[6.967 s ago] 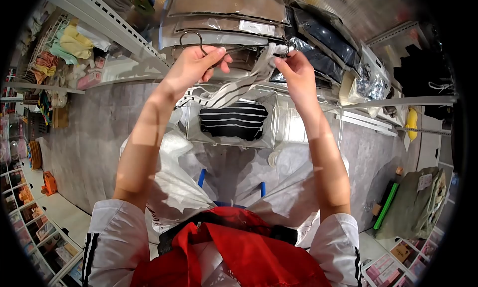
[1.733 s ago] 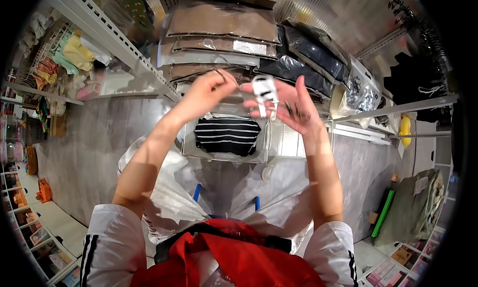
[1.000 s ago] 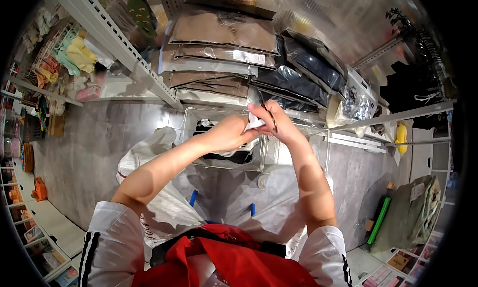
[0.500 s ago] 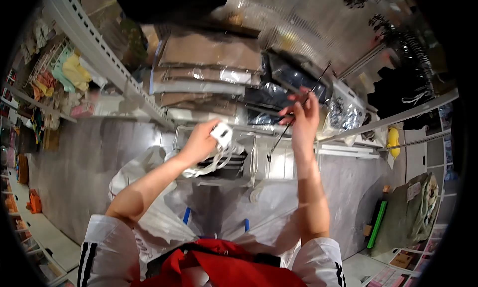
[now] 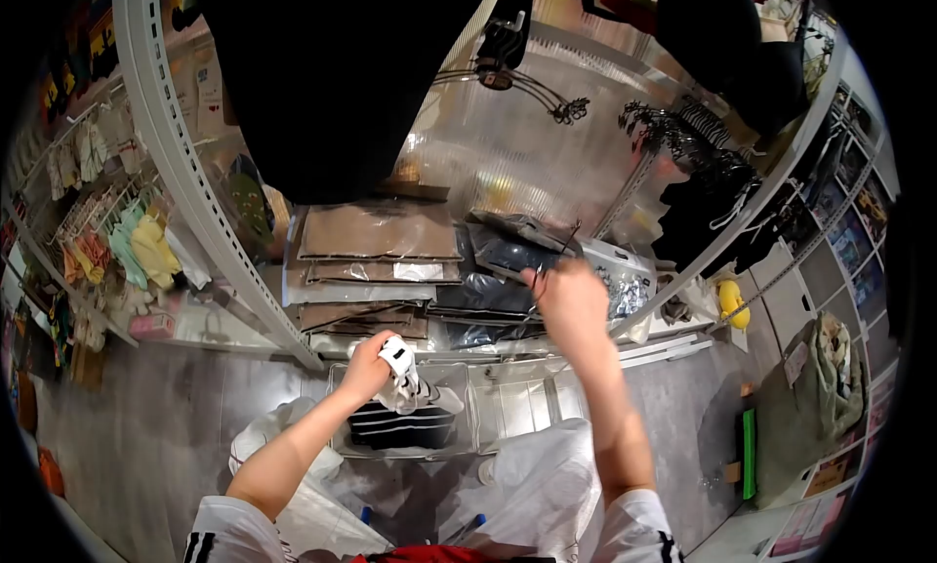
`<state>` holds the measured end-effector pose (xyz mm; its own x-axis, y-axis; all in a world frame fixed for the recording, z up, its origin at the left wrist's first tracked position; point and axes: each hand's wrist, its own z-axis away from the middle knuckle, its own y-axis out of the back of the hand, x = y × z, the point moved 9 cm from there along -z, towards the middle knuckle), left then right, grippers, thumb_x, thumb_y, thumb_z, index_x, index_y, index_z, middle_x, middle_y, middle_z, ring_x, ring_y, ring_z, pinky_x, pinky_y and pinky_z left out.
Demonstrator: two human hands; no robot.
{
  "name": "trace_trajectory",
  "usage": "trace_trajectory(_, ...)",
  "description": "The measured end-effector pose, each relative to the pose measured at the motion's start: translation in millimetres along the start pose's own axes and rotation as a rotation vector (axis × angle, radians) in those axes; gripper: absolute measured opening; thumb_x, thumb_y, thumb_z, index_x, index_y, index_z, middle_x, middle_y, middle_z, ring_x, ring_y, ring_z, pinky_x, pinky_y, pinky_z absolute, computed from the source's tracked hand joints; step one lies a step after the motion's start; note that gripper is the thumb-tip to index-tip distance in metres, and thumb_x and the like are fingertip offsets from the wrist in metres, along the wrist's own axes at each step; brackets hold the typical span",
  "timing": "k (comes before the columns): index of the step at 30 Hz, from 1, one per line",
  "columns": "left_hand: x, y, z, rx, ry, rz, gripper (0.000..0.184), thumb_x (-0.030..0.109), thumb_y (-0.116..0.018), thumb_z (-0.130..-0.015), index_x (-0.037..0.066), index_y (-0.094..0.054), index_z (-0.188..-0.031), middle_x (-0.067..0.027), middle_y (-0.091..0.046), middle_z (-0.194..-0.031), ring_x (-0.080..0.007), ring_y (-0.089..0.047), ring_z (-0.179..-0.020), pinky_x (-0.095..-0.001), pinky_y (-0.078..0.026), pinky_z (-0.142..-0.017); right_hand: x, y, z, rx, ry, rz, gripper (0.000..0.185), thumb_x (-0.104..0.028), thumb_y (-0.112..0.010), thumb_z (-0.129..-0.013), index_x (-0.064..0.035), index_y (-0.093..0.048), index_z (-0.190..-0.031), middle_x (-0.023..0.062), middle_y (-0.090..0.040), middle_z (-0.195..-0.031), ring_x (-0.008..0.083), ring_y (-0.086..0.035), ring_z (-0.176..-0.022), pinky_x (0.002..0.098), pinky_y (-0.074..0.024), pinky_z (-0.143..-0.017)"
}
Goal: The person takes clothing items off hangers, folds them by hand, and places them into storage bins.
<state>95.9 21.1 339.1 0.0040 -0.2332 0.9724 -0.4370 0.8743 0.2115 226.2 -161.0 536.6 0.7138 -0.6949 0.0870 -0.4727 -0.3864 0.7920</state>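
Note:
My left hand (image 5: pixel 369 370) is closed around a white cloth item (image 5: pixel 398 364) with a small black mark on its top, and the rest of it hangs down. Just below it, a black-and-white striped piece of clothing (image 5: pixel 405 424) lies in a clear bin (image 5: pixel 467 392). My right hand (image 5: pixel 571 304), its back turned to me, grips a thin black rod (image 5: pixel 574 236); most of the rod is behind the fingers. Dark plastic-wrapped garments (image 5: pixel 493 292) lie just beyond that hand.
Brown garments in clear bags (image 5: pixel 376 231) are stacked on the low shelf. A black garment (image 5: pixel 312 85) hangs close in front, and black hangers (image 5: pixel 673 143) hang at the right. White shelf uprights (image 5: pixel 185 173) stand to the left. A grey-green bag (image 5: pixel 815 407) is on the right.
My view has tilted up, showing more of the rack. The right hand has turned, and its spread fingers have closed in around the rod. My left hand still holds the white cloth item.

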Motion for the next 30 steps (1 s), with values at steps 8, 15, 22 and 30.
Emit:
trace_trajectory(8, 4.8, -9.5, -2.8, -0.047, -0.019, 0.115, 0.006, 0.007, -0.054, -0.081, 0.002, -0.056, -0.084, 0.0009, -0.054, -0.068, -0.0051, -0.047, -0.061, -0.0209, -0.039, -0.054, 26.2, 97.3, -157.6, 0.004, -0.176, 0.152, 0.045, -0.036, -0.046, -0.088, 0.0015, -0.063, -0.069, 0.0171, -0.062, -0.073, 0.0335, -0.060, -0.075, 0.0405, -0.0472, -0.068)
trace_trajectory(15, -7.7, -13.9, -11.2, -0.007, -0.012, 0.028, 0.017, 0.006, -0.049, -0.082, -0.001, -0.057, -0.095, -0.0034, -0.060, -0.076, -0.0111, -0.055, -0.069, -0.0239, -0.044, -0.062, 13.4, 98.7, -209.5, 0.179, -0.177, 0.017, 0.047, -0.036, -0.042, -0.089, 0.0010, -0.064, -0.072, 0.0205, -0.063, -0.076, 0.0376, -0.061, -0.073, 0.0429, -0.0481, -0.066)
trace_trajectory(22, -11.4, -10.7, -7.9, -0.060, -0.026, 0.183, 0.019, -0.001, -0.045, -0.076, -0.002, -0.056, -0.091, -0.0036, -0.059, -0.077, -0.0101, -0.053, -0.072, -0.0233, -0.043, -0.063, 11.3, 97.7, -223.7, 0.244, -0.331, -0.117, 0.048, -0.038, -0.040, -0.089, -0.0007, -0.066, -0.075, 0.0217, -0.063, -0.081, 0.0384, -0.060, -0.080, 0.0433, -0.0470, -0.072)
trace_trajectory(30, 13.8, 1.1, -7.1, -0.071, -0.173, 0.108, 0.011, 0.007, -0.047, -0.081, 0.000, -0.056, -0.083, -0.0063, -0.060, -0.074, -0.0137, -0.054, -0.070, -0.0267, -0.043, -0.067, 7.8, 42.9, -202.8, 0.170, -0.277, -0.168, 0.046, -0.041, -0.038, -0.090, -0.0041, -0.065, -0.086, 0.0224, -0.062, -0.084, 0.0409, -0.058, -0.083, 0.0459, -0.0453, -0.074)
